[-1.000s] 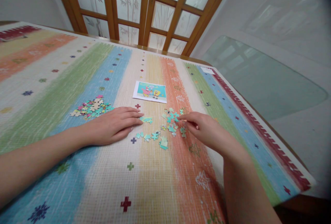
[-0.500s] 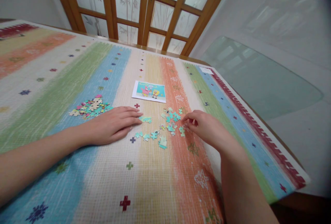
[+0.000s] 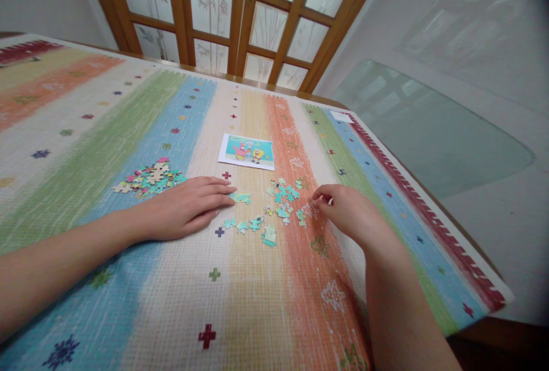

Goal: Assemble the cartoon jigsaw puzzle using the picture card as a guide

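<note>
My left hand (image 3: 195, 205) lies flat on the striped cloth, fingers stretched out. Its fingertips are at the edge of a small strip of turquoise puzzle pieces (image 3: 243, 199). Just right of the loose turquoise pieces (image 3: 286, 192), my right hand (image 3: 343, 208) hovers low with thumb and fingers drawn together; whatever they may hold is hidden. Nearer to me, several pieces (image 3: 255, 223) form a loose row, with a pale joined pair (image 3: 270, 235) at its end. Beyond the pieces lies a picture card (image 3: 249, 152) of cartoon figures.
A heap of mixed puzzle pieces (image 3: 153, 178) sits behind my left wrist. The striped tablecloth (image 3: 180, 296) covers the table, with a small white label (image 3: 341, 117) near its far right corner. Wooden doors with glass panes (image 3: 211, 8) stand behind the table.
My right hand has drawn back slightly to the right, away from the loose turquoise pieces. My left hand and the pieces look unmoved.
</note>
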A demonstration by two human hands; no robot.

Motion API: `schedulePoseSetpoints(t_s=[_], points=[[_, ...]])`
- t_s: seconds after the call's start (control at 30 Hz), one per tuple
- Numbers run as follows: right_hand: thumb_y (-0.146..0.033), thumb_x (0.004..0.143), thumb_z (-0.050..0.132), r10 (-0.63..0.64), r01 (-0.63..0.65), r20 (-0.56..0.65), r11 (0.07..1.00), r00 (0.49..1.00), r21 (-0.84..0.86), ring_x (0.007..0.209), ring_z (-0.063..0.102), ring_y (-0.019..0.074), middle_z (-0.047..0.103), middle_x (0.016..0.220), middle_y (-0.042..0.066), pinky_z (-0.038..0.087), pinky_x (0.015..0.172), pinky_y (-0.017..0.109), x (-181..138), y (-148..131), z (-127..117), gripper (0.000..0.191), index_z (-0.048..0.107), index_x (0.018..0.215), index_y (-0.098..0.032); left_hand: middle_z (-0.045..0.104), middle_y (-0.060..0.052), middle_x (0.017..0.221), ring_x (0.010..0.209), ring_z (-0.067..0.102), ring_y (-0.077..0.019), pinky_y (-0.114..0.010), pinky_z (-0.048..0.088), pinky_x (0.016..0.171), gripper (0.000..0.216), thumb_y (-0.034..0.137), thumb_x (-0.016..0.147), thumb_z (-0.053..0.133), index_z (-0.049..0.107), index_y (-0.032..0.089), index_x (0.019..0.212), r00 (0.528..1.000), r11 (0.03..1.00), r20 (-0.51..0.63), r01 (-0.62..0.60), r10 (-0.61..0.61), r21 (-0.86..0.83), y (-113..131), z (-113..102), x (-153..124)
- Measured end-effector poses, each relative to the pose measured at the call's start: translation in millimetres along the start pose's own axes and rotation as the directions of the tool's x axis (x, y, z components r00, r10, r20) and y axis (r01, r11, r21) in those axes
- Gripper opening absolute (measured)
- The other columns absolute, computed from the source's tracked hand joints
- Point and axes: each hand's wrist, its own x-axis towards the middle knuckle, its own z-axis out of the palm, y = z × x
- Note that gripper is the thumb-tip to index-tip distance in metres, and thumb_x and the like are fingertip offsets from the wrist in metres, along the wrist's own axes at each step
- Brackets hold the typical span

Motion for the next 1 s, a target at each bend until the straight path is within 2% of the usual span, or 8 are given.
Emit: schedulePoseSetpoints(t_s=[0.1,0.2,0.3,0.43,0.57,0.73,0.9,1.0], points=[[-0.021,0.086,0.055,-0.049,0.048,0.023,0.998,0.999,0.043,0.078,0.068,0.0224,0.076,0.088,0.008,0.043,0.064,0.031,0,3,-3,0.020,0.075,0.087,-0.021,0.056,-0.006,0.147,0.139,0.046,-0.0237,-0.045,0.036,0.118,0.036,0.020,0.101,0.045,0.055,0.024,0.136,1.000,1.000,-0.004,0.005,-0.005,-0.008,0,0,0],[-0.022,0.086,0.059,-0.174,0.158,0.101,0.975,0.980,0.154,0.076,0.067,0.0205,0.075,0.083,0.006,0.045,0.066,0.031,-2,6,-7,0.015,0.074,0.083,-0.021,0.056,-0.006,0.147,0.139,0.046,-0.0237,-0.045,0.036,0.118,0.037,0.020,0.101,0.045,0.055,0.025,0.136,1.000,1.000,-0.002,0.007,-0.007,-0.011,0,0,0],[-0.021,0.085,0.062,-0.291,0.238,0.180,0.933,0.939,0.270,0.077,0.067,0.0190,0.074,0.086,0.004,0.048,0.069,0.030,-4,6,-9,0.012,0.073,0.087,-0.022,0.055,-0.006,0.148,0.141,0.045,-0.0236,-0.046,0.035,0.119,0.037,0.020,0.101,0.045,0.054,0.025,0.137,1.000,1.000,0.015,0.004,-0.005,0.003,0,0,0],[-0.021,0.080,0.066,-0.360,0.276,0.211,0.898,0.909,0.343,0.076,0.066,0.0183,0.072,0.086,0.004,0.048,0.067,0.029,-3,5,-1,0.014,0.071,0.093,-0.021,0.054,-0.006,0.149,0.141,0.044,-0.0234,-0.045,0.035,0.119,0.037,0.020,0.102,0.045,0.054,0.024,0.138,1.000,1.000,0.015,0.009,-0.009,0.004,0,0,-1],[-0.016,0.078,0.064,-0.367,0.266,0.227,0.888,0.902,0.375,0.071,0.063,0.0163,0.070,0.082,0.003,0.046,0.064,0.027,-3,2,5,0.014,0.066,0.091,-0.020,0.054,-0.006,0.148,0.140,0.045,-0.0232,-0.044,0.035,0.119,0.037,0.020,0.102,0.045,0.054,0.024,0.137,1.000,1.000,0.007,0.009,-0.009,-0.010,0,0,-1],[-0.018,0.079,0.062,-0.349,0.260,0.213,0.897,0.912,0.357,0.067,0.060,0.0151,0.066,0.075,0.000,0.042,0.060,0.026,-4,1,-3,0.005,0.059,0.079,-0.021,0.055,-0.007,0.148,0.141,0.045,-0.0232,-0.044,0.034,0.119,0.036,0.020,0.102,0.044,0.055,0.024,0.137,1.000,1.000,0.014,0.008,-0.008,-0.002,1,-1,0],[-0.019,0.084,0.058,-0.263,0.220,0.084,0.913,0.961,0.343,0.070,0.063,0.0163,0.070,0.077,0.002,0.043,0.062,0.027,-3,1,-9,0.008,0.065,0.088,-0.021,0.055,-0.006,0.148,0.141,0.045,-0.0232,-0.045,0.034,0.119,0.037,0.021,0.102,0.045,0.055,0.024,0.137,1.000,1.000,0.011,0.011,-0.011,-0.007,1,-1,0],[-0.016,0.085,0.056,-0.233,0.195,0.079,0.922,0.969,0.334,0.071,0.065,0.0165,0.072,0.079,0.002,0.043,0.064,0.027,0,1,-8,0.013,0.067,0.089,-0.021,0.056,-0.006,0.147,0.140,0.046,-0.0233,-0.045,0.035,0.119,0.036,0.020,0.102,0.045,0.055,0.024,0.136,1.000,1.000,-0.005,0.009,-0.009,-0.016,1,-1,0]])
